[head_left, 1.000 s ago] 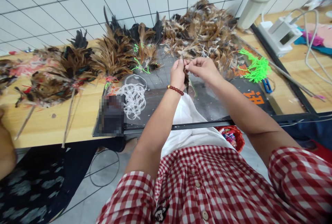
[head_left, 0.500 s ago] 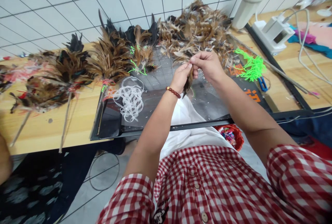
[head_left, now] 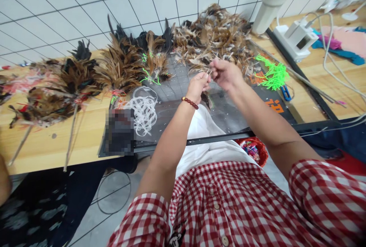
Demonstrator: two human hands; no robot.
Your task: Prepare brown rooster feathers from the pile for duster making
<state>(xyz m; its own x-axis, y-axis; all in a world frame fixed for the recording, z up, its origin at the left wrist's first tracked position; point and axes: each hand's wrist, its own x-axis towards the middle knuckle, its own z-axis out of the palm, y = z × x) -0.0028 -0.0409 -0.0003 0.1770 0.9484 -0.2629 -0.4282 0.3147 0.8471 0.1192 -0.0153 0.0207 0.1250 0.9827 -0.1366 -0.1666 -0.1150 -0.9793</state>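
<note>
My left hand (head_left: 198, 87), with a beaded bracelet at the wrist, is closed in a pinch on a small dark brown feather (head_left: 206, 100). The feather's lower end hangs below the fingers, while its upper part is hidden by them. Just to the right and slightly higher, my right hand (head_left: 228, 73) is closed too, fingertips apart from the left ones and a little blurred. What it pinches, if anything, I cannot make out. Behind both hands lies a big heap of loose brown feathers (head_left: 213, 33).
Feather bunches (head_left: 118, 64) and feather pieces on sticks (head_left: 74, 125) lie left. White ribbon (head_left: 144, 111) sits on the dark mat. Right are green ties (head_left: 273, 73), blue clippers (head_left: 285, 93), a power strip (head_left: 294, 41) and a bottle (head_left: 270, 8). Someone's arm (head_left: 4, 182) shows far left.
My right hand has drawn slightly away from my left, opening a small gap between the fingertips. Less of the feather shows below the left hand. The view has shifted a little.
</note>
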